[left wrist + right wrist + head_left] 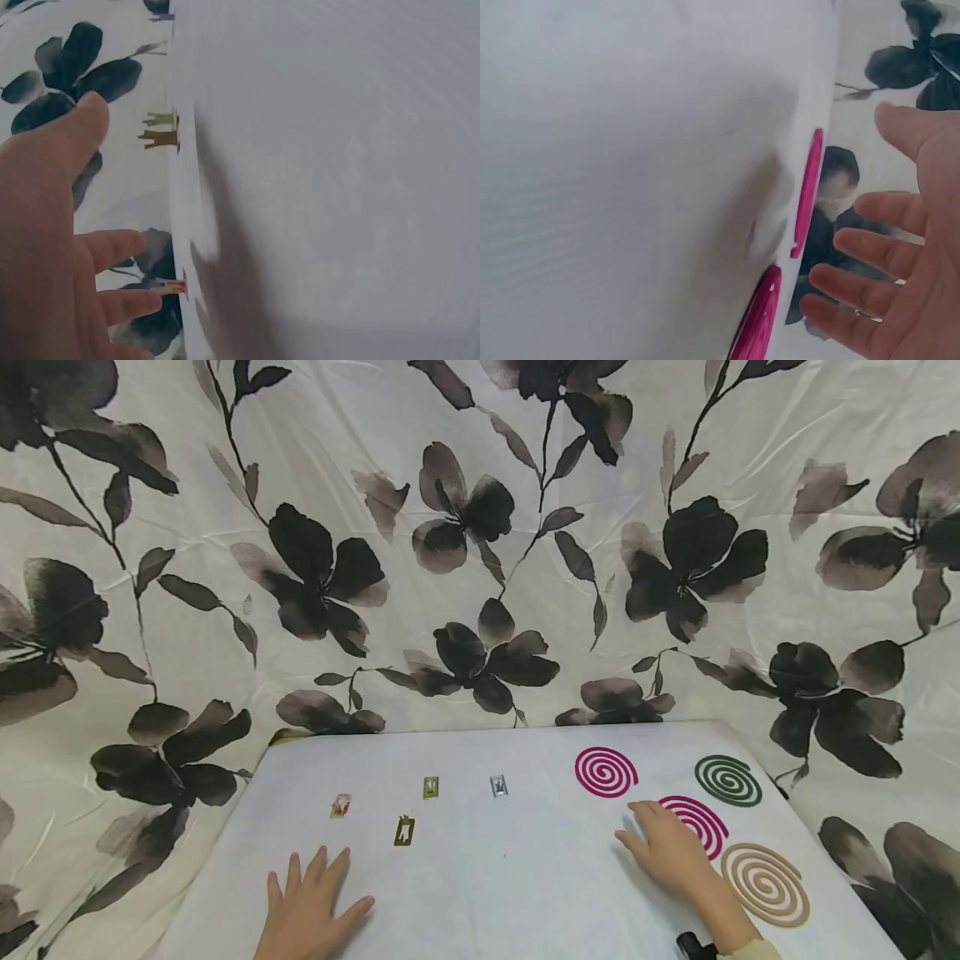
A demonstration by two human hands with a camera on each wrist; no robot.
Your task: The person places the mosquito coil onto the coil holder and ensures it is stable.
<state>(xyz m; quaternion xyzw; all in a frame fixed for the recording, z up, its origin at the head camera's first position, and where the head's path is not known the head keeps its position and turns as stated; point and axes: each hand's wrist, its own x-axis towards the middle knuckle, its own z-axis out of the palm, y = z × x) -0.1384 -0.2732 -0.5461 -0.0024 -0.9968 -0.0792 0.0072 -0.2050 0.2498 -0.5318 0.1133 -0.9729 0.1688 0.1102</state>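
My left hand point(311, 902) is held with fingers spread at the near left of the white table, holding nothing. Beyond it are small metal mosquito coil stands: a red and silver stand point(341, 805), a brown stand point(400, 837), a green stand point(426, 788) and a silver stand point(498, 791). In the left wrist view, the brown stand point(161, 138) has upright prongs. My right hand point(667, 847) hovers with loose fingers over a pink mosquito coil point(708, 821), partly hiding it. Another pink coil point(606, 772) lies just beyond its fingertips. Nothing is in its grasp.
A green coil point(727, 781) lies at the far right of the table, and a tan coil point(767, 885) beside the right forearm. A black wrist device point(693, 946) shows at the bottom edge. Behind the white table point(480, 902) hangs a flowered cloth point(465, 585).
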